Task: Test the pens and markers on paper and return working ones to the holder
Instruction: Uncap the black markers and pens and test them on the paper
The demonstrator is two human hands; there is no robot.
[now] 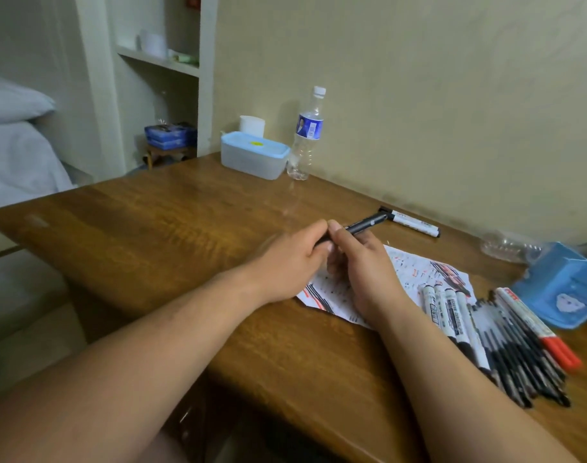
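Observation:
Both hands hold one black pen (pixel 362 225) above the scribbled test paper (pixel 415 272). My left hand (pixel 288 262) grips the pen's near end, and my right hand (pixel 362 272) grips its middle, thumb on top. The pen's far end points up and to the right. A pile of black pens (pixel 516 355), white-barrelled markers (pixel 445 312) and red-capped markers (pixel 539 325) lies on the table to the right of the paper. One white marker (pixel 410 222) lies alone near the wall. The blue holder (pixel 562 285) lies tipped at the far right.
A wooden table (pixel 171 228) stands against a beige wall. At its back are a lidded plastic box (pixel 253 155), a white cup (pixel 252 124) and a water bottle (pixel 307 135). A crushed clear bottle (pixel 509 245) lies beside the holder. A bed (pixel 18 152) and shelves (pixel 158 58) are on the left.

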